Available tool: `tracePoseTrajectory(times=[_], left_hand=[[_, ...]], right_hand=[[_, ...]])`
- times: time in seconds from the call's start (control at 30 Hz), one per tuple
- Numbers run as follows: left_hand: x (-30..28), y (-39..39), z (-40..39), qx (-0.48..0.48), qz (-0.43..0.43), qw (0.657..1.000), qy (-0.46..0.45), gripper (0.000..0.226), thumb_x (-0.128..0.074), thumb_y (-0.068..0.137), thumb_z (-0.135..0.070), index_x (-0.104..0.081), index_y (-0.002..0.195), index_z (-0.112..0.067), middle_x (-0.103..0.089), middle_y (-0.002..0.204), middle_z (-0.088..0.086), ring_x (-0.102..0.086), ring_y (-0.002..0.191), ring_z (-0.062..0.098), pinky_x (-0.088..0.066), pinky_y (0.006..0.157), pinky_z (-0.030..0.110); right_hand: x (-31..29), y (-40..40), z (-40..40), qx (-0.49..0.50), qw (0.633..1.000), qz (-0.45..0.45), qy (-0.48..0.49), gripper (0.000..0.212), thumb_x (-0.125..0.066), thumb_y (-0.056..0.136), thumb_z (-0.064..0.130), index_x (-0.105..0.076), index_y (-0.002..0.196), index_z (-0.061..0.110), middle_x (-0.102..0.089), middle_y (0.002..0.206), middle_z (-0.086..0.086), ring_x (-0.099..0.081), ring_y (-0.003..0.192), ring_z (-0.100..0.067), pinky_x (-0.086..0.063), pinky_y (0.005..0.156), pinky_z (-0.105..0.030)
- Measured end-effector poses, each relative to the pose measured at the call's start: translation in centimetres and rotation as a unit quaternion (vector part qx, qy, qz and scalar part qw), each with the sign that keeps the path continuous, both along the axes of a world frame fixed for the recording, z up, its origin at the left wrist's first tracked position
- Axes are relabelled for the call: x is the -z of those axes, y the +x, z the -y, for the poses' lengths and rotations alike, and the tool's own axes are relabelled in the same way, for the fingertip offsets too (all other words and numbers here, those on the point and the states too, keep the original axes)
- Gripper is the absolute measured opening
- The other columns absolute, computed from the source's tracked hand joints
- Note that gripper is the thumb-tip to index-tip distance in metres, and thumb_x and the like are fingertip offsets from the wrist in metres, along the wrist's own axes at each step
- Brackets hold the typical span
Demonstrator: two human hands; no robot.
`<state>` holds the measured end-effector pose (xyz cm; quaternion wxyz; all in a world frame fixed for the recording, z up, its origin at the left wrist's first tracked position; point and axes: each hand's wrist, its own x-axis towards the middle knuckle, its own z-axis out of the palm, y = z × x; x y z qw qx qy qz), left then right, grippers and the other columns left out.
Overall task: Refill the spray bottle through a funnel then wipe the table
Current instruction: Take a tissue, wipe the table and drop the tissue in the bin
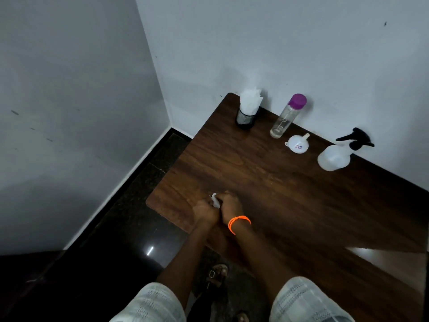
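Observation:
My left hand [204,210] and my right hand [231,206] are pressed together over the near left corner of the dark wooden table [290,194]. Both close on a crumpled white tissue [215,200] that shows between them. My right wrist wears an orange band. At the far edge by the wall stand a translucent spray bottle [334,156] with a black trigger head and a nearly drained clear bottle [286,117] with a purple cap. A white funnel [297,143] lies on its side between them.
A black mesh holder [245,118] with white tissues stands at the table's far left corner. White walls meet behind and to the left. A glossy black floor [130,240] lies left of the table, with my sandalled foot below the hands.

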<state>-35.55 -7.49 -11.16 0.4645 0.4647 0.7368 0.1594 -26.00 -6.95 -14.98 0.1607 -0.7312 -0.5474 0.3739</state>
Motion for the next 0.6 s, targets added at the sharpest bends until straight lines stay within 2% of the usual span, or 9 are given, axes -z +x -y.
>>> tracePoseTrajectory(times=[0.07,0.1,0.2,0.27,0.33,0.4,0.43,0.5,0.6], left_hand=[[0.0,-0.1,-0.2,-0.018,0.012,1.000,-0.001,0.033,-0.056,0.103,-0.031,-0.077,0.111,-0.006,-0.074,0.112,0.020,-0.068,0.111,0.035,-0.052,0.092,0.037],[0.1,-0.1,-0.2,-0.021,0.021,1.000,-0.004,0.032,-0.057,0.102,-0.031,-0.077,0.114,-0.008,-0.074,0.115,0.018,-0.068,0.113,0.032,-0.051,0.095,0.035],[0.4,0.1,-0.2,-0.017,0.062,0.998,-0.013,0.029,-0.063,0.100,-0.027,-0.075,0.119,-0.009,-0.073,0.122,0.013,-0.066,0.118,0.027,-0.049,0.102,0.029],[1.0,0.8,-0.1,-0.003,0.093,0.995,-0.028,0.026,-0.068,0.097,-0.024,-0.077,0.113,-0.006,-0.075,0.116,0.013,-0.069,0.113,0.027,-0.051,0.102,0.031],[2.1,2.2,-0.1,0.020,0.103,0.994,-0.020,0.023,-0.076,0.091,-0.021,-0.080,0.105,-0.004,-0.077,0.107,0.014,-0.072,0.105,0.028,-0.055,0.100,0.040],[2.6,4.1,0.0,0.062,0.102,0.993,-0.015,0.024,-0.079,0.087,-0.018,-0.079,0.104,-0.001,-0.077,0.105,0.019,-0.073,0.102,0.031,-0.055,0.099,0.045],[2.5,4.9,0.0,0.086,0.111,0.990,-0.019,0.028,-0.079,0.085,-0.019,-0.078,0.106,-0.001,-0.076,0.108,0.020,-0.072,0.105,0.032,-0.055,0.099,0.045],[0.4,7.2,0.9,0.148,0.114,0.981,-0.055,0.031,-0.078,0.084,-0.015,-0.076,0.113,-0.003,-0.075,0.113,0.016,-0.071,0.107,0.029,-0.055,0.099,0.041],[-1.2,11.2,2.7,0.203,0.116,0.967,-0.100,0.029,-0.077,0.086,-0.011,-0.075,0.115,-0.006,-0.073,0.116,0.008,-0.069,0.102,0.020,-0.057,0.088,0.032]], right_hand=[[0.5,0.1,0.4,0.014,0.999,-0.043,-0.023,0.019,-0.068,0.089,0.015,-0.081,0.102,0.015,-0.078,0.103,-0.011,-0.071,0.098,-0.023,-0.053,0.084,-0.031],[0.9,0.3,0.5,0.031,0.996,-0.077,-0.043,0.023,-0.068,0.085,0.011,-0.082,0.102,0.017,-0.079,0.104,-0.008,-0.071,0.100,-0.018,-0.055,0.088,-0.031],[2.9,1.9,1.0,0.100,0.977,-0.171,-0.076,0.040,-0.063,0.072,0.000,-0.082,0.095,0.026,-0.080,0.101,-0.005,-0.073,0.099,-0.022,-0.057,0.095,-0.045],[1.9,2.9,1.9,0.150,0.958,-0.232,-0.078,0.045,-0.063,0.074,-0.013,-0.082,0.085,0.025,-0.080,0.097,-0.008,-0.073,0.095,-0.026,-0.058,0.094,-0.050],[0.5,4.3,3.1,0.201,0.939,-0.271,-0.064,0.048,-0.062,0.078,-0.021,-0.081,0.083,0.023,-0.078,0.092,-0.012,-0.071,0.089,-0.026,-0.059,0.090,-0.045],[-0.4,6.2,4.3,0.261,0.921,-0.284,-0.047,0.042,-0.064,0.080,-0.021,-0.080,0.090,0.016,-0.077,0.095,-0.017,-0.068,0.088,-0.026,-0.058,0.087,-0.045],[-0.9,7.1,5.0,0.285,0.914,-0.287,-0.042,0.036,-0.065,0.080,-0.020,-0.079,0.097,0.009,-0.076,0.097,-0.019,-0.067,0.086,-0.025,-0.057,0.087,-0.045],[-1.9,9.4,6.8,0.331,0.900,-0.281,-0.035,0.032,-0.067,0.082,-0.018,-0.076,0.106,0.001,-0.073,0.095,-0.018,-0.065,0.077,-0.021,-0.057,0.078,-0.036],[-3.3,13.1,10.0,0.378,0.880,-0.285,-0.026,0.030,-0.071,0.082,-0.015,-0.076,0.107,0.001,-0.071,0.090,-0.017,-0.062,0.068,-0.016,-0.053,0.063,-0.025]])
